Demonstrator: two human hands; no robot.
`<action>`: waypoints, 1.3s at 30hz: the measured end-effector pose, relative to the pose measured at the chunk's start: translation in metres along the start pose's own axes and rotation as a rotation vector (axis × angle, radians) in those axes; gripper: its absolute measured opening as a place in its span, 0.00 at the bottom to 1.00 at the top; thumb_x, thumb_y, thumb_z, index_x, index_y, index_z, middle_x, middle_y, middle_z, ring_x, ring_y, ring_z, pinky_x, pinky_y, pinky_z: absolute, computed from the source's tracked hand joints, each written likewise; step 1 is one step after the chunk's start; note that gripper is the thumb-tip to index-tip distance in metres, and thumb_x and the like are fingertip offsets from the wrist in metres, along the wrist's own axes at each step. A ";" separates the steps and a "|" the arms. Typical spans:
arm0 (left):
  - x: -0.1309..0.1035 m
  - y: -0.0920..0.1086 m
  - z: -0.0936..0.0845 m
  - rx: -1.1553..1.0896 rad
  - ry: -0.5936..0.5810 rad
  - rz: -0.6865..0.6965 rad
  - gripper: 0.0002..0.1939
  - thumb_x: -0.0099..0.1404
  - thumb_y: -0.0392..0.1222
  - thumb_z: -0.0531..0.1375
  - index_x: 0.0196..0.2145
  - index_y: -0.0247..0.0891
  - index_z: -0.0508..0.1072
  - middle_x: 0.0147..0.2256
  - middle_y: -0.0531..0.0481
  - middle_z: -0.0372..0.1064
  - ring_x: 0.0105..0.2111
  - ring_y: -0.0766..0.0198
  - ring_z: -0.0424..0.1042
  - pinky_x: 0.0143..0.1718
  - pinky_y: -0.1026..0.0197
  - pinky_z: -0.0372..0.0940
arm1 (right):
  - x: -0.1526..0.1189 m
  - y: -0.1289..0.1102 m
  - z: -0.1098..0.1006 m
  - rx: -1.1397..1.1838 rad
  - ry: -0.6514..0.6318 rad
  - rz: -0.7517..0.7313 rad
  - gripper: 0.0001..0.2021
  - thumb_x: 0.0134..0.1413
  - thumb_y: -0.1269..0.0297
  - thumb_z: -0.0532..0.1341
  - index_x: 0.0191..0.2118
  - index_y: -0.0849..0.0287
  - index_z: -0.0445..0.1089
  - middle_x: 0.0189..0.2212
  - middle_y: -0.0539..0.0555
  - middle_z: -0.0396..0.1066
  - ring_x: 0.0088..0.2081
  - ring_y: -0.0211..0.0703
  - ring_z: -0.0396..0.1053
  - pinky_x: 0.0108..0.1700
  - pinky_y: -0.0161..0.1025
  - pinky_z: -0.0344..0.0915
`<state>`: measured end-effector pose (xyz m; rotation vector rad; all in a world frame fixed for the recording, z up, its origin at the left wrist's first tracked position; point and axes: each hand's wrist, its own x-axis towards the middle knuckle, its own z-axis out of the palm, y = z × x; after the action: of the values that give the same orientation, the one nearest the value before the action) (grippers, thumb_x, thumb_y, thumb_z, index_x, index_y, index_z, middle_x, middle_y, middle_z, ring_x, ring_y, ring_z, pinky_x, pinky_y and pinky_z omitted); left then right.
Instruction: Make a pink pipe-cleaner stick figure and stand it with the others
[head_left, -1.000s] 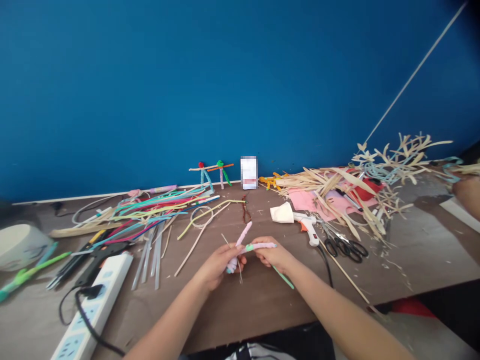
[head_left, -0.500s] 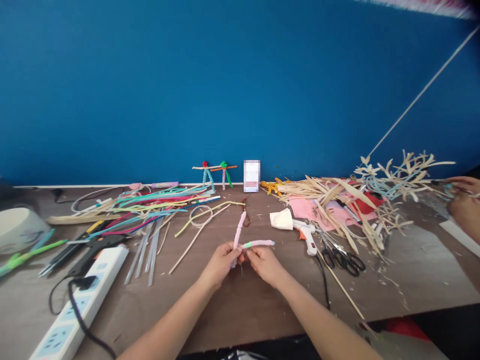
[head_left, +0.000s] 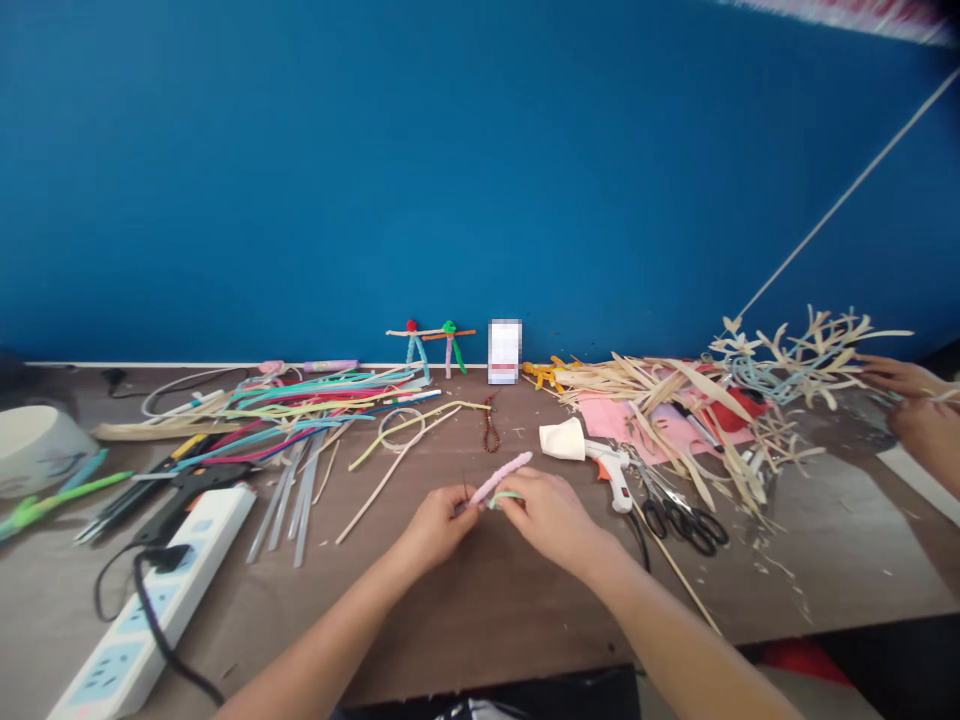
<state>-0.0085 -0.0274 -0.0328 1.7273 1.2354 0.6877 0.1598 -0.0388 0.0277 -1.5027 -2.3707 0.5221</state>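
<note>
left hand and right hand pinching a fuzzy pink pipe cleaner piece at bottom center, black-handled scissors at lower right

This is looking like a craft workshop, with a long brown worktable running along a blue wall. A white glue gun is lying on it, with black-handled scissors just to its right and coloured pipe cleaners spreading to its left. Beyond the scissors, another person's hands are working beside pale strip-like branches.
</note>
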 end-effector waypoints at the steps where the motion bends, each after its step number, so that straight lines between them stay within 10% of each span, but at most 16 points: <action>1: -0.001 0.000 -0.002 -0.058 -0.043 -0.013 0.11 0.55 0.43 0.51 0.25 0.33 0.68 0.18 0.56 0.60 0.20 0.70 0.56 0.23 0.67 0.51 | 0.002 0.002 -0.002 0.049 -0.002 -0.003 0.09 0.50 0.65 0.51 0.32 0.57 0.69 0.33 0.52 0.68 0.35 0.39 0.63 0.35 0.32 0.53; 9: -0.009 0.019 -0.011 -0.434 -0.268 0.010 0.13 0.52 0.48 0.56 0.22 0.33 0.69 0.21 0.52 0.65 0.24 0.68 0.59 0.29 0.66 0.53 | 0.022 0.029 0.000 0.865 -0.449 0.125 0.11 0.42 0.59 0.58 0.28 0.64 0.67 0.14 0.43 0.57 0.15 0.28 0.51 0.19 0.28 0.48; 13: -0.009 0.024 -0.008 -0.564 -0.177 -0.056 0.14 0.53 0.49 0.55 0.27 0.33 0.69 0.19 0.52 0.66 0.19 0.71 0.57 0.24 0.67 0.52 | 0.024 0.030 0.022 1.128 -0.386 0.318 0.11 0.42 0.57 0.58 0.29 0.61 0.63 0.12 0.41 0.53 0.12 0.26 0.46 0.15 0.28 0.41; 20: -0.006 0.017 -0.001 -0.378 0.094 0.000 0.12 0.56 0.47 0.52 0.28 0.34 0.66 0.21 0.50 0.67 0.21 0.67 0.62 0.24 0.66 0.55 | 0.008 0.016 0.046 0.686 -0.203 0.258 0.13 0.52 0.62 0.48 0.25 0.62 0.63 0.13 0.45 0.54 0.15 0.29 0.50 0.18 0.29 0.48; 29: -0.005 0.012 0.007 0.052 0.264 0.083 0.10 0.55 0.44 0.52 0.23 0.37 0.67 0.18 0.54 0.62 0.21 0.68 0.59 0.24 0.66 0.52 | -0.010 -0.010 0.014 -0.095 -0.141 0.026 0.11 0.53 0.66 0.47 0.36 0.60 0.65 0.32 0.56 0.68 0.33 0.43 0.64 0.34 0.36 0.53; 35: -0.003 0.009 -0.002 -0.337 0.019 -0.004 0.09 0.50 0.44 0.58 0.23 0.33 0.70 0.19 0.54 0.63 0.22 0.69 0.59 0.25 0.67 0.52 | 0.005 -0.001 -0.003 0.202 -0.053 0.047 0.08 0.50 0.66 0.51 0.30 0.59 0.68 0.27 0.51 0.68 0.30 0.38 0.62 0.30 0.33 0.52; 39: -0.006 0.014 -0.006 -0.571 -0.091 -0.092 0.11 0.45 0.45 0.62 0.23 0.33 0.71 0.19 0.54 0.65 0.22 0.69 0.60 0.26 0.67 0.53 | 0.017 0.014 0.004 0.707 -0.295 0.198 0.09 0.46 0.64 0.54 0.25 0.62 0.67 0.14 0.45 0.58 0.17 0.30 0.52 0.20 0.30 0.47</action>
<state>-0.0093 -0.0330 -0.0174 1.2082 0.9307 0.8035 0.1622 -0.0180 0.0182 -1.3729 -1.8872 1.5255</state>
